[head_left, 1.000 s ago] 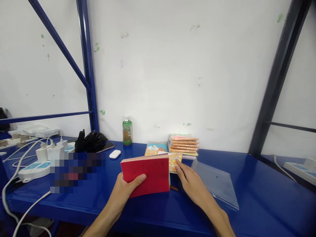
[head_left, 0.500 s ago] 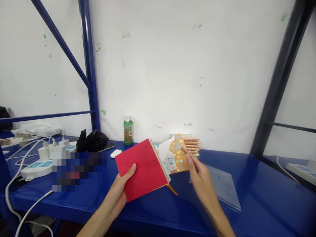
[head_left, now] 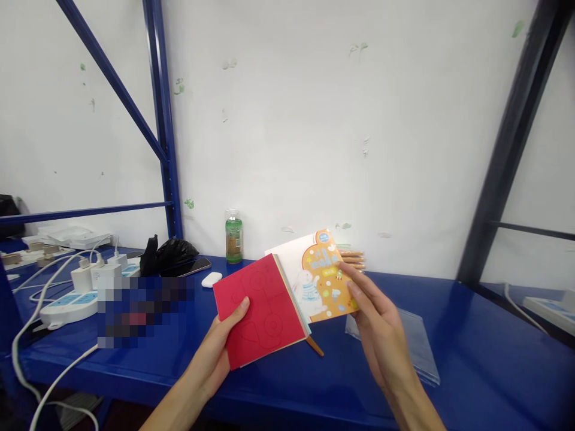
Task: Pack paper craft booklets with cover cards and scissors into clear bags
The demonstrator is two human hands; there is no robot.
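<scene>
We find the left hand [head_left: 220, 338] closed firmly on a red pad [head_left: 265, 311], thumb flat on its face, which bears a faint line drawing. The right hand [head_left: 377, 323] grasps the right edge of an illustrated booklet [head_left: 317, 278], white and orange with a rabbit on it; its left part lies behind the red pad's right edge. Both items are tilted, in the middle of the scene over the blue table [head_left: 314, 389]. We note an orange-brown strip [head_left: 315, 346] at the pad's lower right corner; its attachment we cannot tell. A clear plastic folder [head_left: 420, 344] lies to the right, partly hidden by the right hand. Beyond the booklet we see a partly covered orange-edged stack [head_left: 356, 261]; far left of it stands a green-labelled bottle [head_left: 233, 239], with a white case [head_left: 211, 279] nearer.
</scene>
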